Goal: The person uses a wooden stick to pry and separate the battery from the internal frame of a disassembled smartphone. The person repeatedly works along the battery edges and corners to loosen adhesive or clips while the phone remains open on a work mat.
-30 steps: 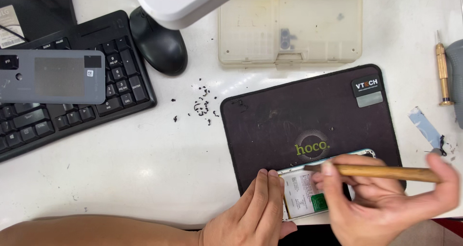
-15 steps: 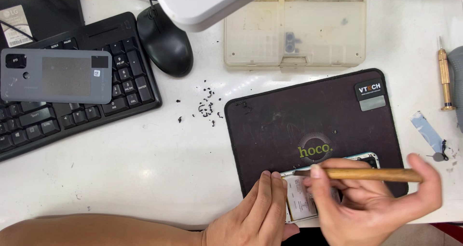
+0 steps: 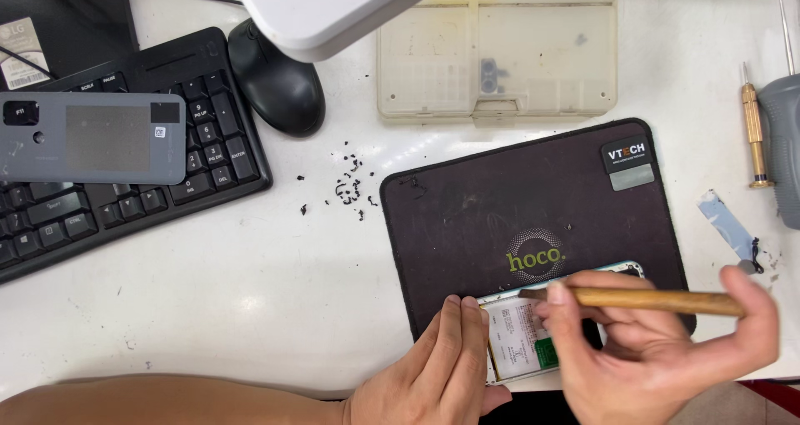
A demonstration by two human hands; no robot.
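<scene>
Hands work at the near edge of the dark work mat, where the opened phone lies on the mat's near edge with its back off and its insides showing. Your left hand rests against the phone's left side, fingers pressed flat on its frame, pinning it rather than gripping it. Your right hand is closed around a wooden-handled tool, held nearly level, its tip over the phone's upper edge.

Compared with half a second ago, the tool's tip has crept a little further left along the top of the phone, and your right hand has followed it; the left hand has kept its place. The phone has not shifted on the mat.

Elsewhere on the tabletop, nothing has moved: the grey back cover lies on the black keyboard at the left edge, the black mouse sits beside it, and the clear parts box stands toward the far edge. Small black specks are scattered just left of the mat, and a brass screwdriver lies near the right edge.
</scene>
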